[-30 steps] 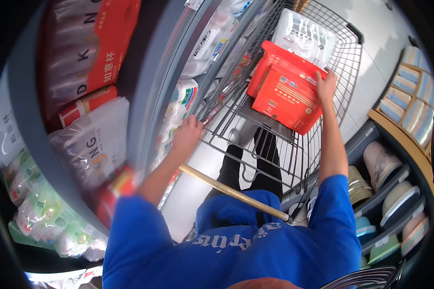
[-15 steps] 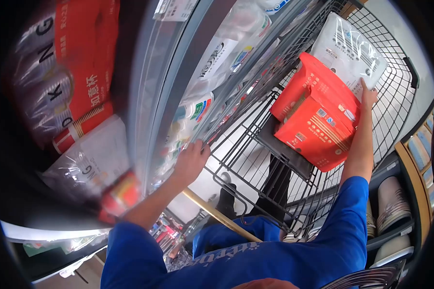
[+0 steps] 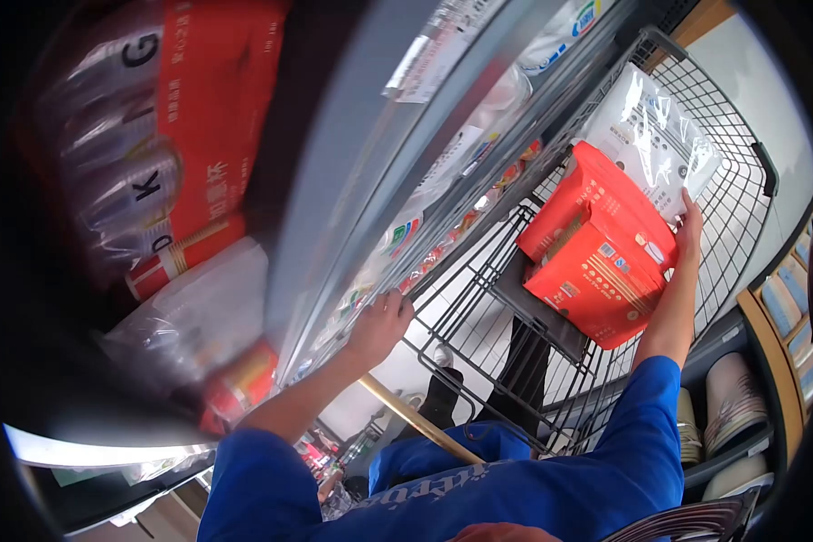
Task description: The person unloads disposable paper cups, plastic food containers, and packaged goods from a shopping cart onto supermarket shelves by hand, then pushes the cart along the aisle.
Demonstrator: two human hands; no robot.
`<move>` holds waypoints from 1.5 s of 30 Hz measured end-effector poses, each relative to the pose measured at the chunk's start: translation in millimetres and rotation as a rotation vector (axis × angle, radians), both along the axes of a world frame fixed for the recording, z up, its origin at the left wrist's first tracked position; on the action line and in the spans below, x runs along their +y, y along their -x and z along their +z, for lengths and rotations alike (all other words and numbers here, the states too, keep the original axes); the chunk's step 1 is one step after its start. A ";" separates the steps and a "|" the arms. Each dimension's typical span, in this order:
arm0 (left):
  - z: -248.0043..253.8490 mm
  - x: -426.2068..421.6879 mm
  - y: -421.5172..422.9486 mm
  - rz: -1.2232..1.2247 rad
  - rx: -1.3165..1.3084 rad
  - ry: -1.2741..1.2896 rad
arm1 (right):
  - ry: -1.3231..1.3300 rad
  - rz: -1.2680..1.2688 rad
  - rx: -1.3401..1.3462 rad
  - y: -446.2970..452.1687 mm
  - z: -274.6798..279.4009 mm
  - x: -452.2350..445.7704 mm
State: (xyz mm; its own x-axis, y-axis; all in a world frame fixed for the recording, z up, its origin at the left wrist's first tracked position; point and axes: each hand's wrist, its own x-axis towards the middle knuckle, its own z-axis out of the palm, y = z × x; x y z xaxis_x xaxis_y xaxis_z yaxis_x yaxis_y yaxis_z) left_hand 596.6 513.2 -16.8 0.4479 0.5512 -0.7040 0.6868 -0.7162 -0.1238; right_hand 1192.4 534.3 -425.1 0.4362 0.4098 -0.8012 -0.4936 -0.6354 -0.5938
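Two red packages [image 3: 605, 275] lie overlapping in the wire shopping cart [image 3: 736, 135], beside a clear-and-white plastic package [image 3: 650, 126]. My right hand [image 3: 688, 235] reaches over the cart and rests at the right edge of these packages, its fingers at the white package's lower edge; whether it grips anything is hard to see. My left hand [image 3: 384, 325] is at the cart's near left side by the shelf edge, its fingers curled; what they hold, if anything, is hidden. A wooden rod [image 3: 415, 420] crosses in front of the blue shirt.
Shelves [image 3: 334, 181] with wrapped goods run along the left, holding red cup packs [image 3: 221, 117] and a white bag [image 3: 199, 312]. At the right, bowls [image 3: 736, 402] stand on dark shelves near a wood-framed rack [image 3: 777, 361] of folded cloth-like items.
The view has swung, so the cart and packages appear farther right and lower than a second ago. My right hand has shifted from the red package's edge to the white package's lower edge.
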 end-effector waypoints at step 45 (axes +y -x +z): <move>292.0 -66.6 21.4 -0.547 -1.788 -0.060 | -1.191 -0.333 0.068 317.8 585.0 -422.9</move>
State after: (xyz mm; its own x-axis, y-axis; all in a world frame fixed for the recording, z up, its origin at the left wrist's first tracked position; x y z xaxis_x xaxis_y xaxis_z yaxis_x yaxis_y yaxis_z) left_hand 575.2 446.6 275.2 0.6515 0.1133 0.7501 -0.2593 -0.8960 0.3605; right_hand 874.6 111.4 159.9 0.6307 0.7754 -0.0307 -0.5799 0.4447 -0.6826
